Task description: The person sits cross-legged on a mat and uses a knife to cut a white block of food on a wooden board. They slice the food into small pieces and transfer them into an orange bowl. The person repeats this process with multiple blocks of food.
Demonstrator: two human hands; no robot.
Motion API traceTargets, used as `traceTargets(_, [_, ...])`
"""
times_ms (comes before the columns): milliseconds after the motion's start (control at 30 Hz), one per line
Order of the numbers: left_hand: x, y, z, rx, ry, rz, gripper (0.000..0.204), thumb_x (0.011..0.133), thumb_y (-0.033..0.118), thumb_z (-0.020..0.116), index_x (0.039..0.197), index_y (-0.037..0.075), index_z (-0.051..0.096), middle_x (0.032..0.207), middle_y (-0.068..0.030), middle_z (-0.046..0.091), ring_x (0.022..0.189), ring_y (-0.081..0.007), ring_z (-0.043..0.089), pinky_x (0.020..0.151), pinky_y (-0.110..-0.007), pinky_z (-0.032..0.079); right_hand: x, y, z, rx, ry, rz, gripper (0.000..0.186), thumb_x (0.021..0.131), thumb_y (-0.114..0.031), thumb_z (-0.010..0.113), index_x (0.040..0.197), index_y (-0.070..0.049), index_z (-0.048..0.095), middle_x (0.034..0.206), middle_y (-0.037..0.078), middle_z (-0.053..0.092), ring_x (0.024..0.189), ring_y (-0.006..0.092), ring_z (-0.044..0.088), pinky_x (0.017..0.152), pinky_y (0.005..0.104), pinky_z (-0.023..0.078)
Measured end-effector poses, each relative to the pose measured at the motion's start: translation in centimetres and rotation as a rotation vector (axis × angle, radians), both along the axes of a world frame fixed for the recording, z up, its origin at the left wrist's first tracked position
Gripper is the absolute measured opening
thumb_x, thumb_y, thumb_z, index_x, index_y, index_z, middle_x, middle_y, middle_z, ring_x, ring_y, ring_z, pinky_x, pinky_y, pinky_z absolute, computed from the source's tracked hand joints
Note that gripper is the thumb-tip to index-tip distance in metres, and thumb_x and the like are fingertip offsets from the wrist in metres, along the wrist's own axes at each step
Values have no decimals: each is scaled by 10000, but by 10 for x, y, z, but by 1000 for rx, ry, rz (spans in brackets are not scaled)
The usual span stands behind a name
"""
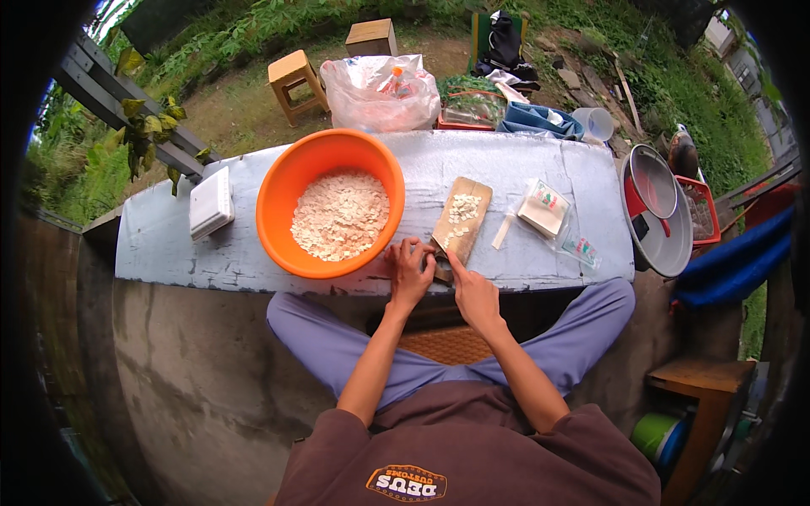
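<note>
A small wooden cutting board (pixel 467 187) lies on the table, with a scatter of small pale flat pieces (pixel 463 209) on its far half. My left hand (pixel 410 271) is at the board's near left edge, fingers curled and pressed together; what they hold is hidden. From the right, my right hand (pixel 477 297) reaches over the near end with its index finger stretched forward along a thin edge. It seems to grip a knife, mostly hidden by the fingers. Left of the board, a big orange basin (pixel 278 211) holds many similar pale pieces.
Right of the board lie a pale strip (pixel 503 230) and a clear plastic packet (pixel 546 209) with a pale block. A white box (pixel 211 204) stands at left. Beyond the far edge are a plastic bag (pixel 371 101) and stool (pixel 291 67); metal basins (pixel 666 244) stand at right.
</note>
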State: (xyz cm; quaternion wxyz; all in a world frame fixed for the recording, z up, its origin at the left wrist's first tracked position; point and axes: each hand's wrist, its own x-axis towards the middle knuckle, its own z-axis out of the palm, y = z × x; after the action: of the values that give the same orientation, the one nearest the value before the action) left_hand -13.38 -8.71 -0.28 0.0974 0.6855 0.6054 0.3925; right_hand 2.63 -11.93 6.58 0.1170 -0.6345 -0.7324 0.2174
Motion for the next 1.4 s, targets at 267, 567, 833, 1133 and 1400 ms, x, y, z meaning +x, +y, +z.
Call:
traceTargets(267, [2, 0, -4, 10, -21, 30, 320, 844, 158, 657, 1141, 93, 558, 1044, -67, 574, 1012, -281, 494, 944, -451, 324, 6, -15, 9, -51, 9, 9, 452, 1040, -234, 480, 1490, -278, 471, 782, 209, 675, 712, 426, 674, 656, 538, 525])
traceTargets(567, [3, 1, -1, 6, 29, 38, 457, 878, 190, 658, 1298, 99, 500, 1058, -67, 541, 1003, -277, 482, 953, -459, 315, 7, -6, 14, -59, 34, -2, 444, 1041, -236, 486, 1484, -271, 480, 803, 219, 677, 739, 433, 674, 680, 535, 529])
traceTargets(833, [6, 1, 2, 12, 37, 52, 410, 884, 193, 660, 1255, 91, 517, 1077, -73, 544, 1034, -287, 494, 957, -471, 329, 1, -15, 1, -86, 59, -22, 484, 1036, -229, 479, 1514, -287, 431, 787, 237, 672, 738, 446, 678, 687, 560, 528])
traceTargets(1133, [9, -1, -1, -51, -15, 81, 167, 868, 235, 720, 999, 135, 691, 1111, -61, 536, 1076, -293, 465, 972, -466, 334, 18, -2, 1, 12, 126, -99, 457, 1037, -250, 474, 1491, -300, 465, 840, 209, 682, 779, 423, 680, 696, 535, 531])
traceTargets(1400, [26, 13, 6, -22, 49, 44, 295, 890, 241, 713, 1158, 125, 678, 1235, -105, 504, 1194, -318, 441, 1044, -465, 344, 75, 26, -29, 172, 76, -272, 413, 1045, -259, 484, 1454, -276, 537, 827, 154, 660, 761, 369, 665, 708, 502, 520])
